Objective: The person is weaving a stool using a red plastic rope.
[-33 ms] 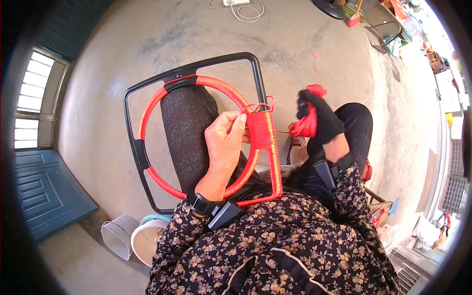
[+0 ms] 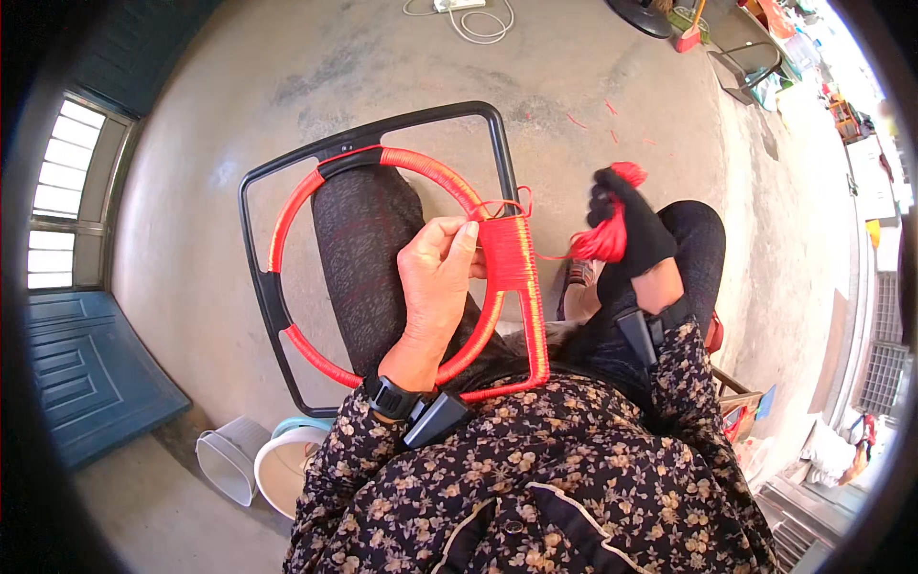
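Observation:
A black square frame [image 2: 378, 125] with a ring inside it lies across my lap. Red cord [image 2: 422, 165] is wound round much of the ring. A wide red wrapped band [image 2: 509, 253] joins the ring to the frame's right bar, and a loose loop of cord stands up at the band's top. My left hand [image 2: 438, 277], bare, pinches the ring at the band's left edge between thumb and fingers. To the right, my right hand [image 2: 639, 225], in a black glove, is closed round a bundle of red cord [image 2: 604, 237]. A thin strand runs from the bundle to the band.
Red cord scraps [image 2: 576, 121] lie on the concrete floor beyond the frame. Plastic bins [image 2: 232, 459] stand at the lower left, near a blue door panel [image 2: 96, 368]. A white cable [image 2: 481, 33] lies at the far side. A metal chair [image 2: 746, 72] stands at the far right.
My right hand has shifted slightly to the right with the cord bundle, away from the frame. My left hand and the frame have hardly moved.

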Demonstrator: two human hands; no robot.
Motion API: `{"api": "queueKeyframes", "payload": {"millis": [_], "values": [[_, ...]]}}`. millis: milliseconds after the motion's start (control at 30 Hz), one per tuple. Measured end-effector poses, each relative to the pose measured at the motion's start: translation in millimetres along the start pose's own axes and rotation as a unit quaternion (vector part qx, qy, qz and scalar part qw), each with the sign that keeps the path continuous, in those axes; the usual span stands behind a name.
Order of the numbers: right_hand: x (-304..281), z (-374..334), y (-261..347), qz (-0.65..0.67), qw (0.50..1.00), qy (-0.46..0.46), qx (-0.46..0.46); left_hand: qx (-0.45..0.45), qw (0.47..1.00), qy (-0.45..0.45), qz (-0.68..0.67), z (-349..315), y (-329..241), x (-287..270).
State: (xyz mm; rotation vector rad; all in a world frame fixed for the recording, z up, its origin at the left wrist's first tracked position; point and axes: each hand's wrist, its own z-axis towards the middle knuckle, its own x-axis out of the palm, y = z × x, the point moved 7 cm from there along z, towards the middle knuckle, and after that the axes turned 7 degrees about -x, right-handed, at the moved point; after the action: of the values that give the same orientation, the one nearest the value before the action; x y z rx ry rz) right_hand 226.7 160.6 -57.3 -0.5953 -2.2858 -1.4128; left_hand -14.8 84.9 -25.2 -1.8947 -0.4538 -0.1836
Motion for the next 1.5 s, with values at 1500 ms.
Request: {"api": "queueKeyframes", "payload": {"millis": [1500], "values": [[75, -11, -28, 0.251, 0.955, 0.154, 0.041, -0.155, 0.948, 0.174, -0.215, -10, 9, 49]]}}
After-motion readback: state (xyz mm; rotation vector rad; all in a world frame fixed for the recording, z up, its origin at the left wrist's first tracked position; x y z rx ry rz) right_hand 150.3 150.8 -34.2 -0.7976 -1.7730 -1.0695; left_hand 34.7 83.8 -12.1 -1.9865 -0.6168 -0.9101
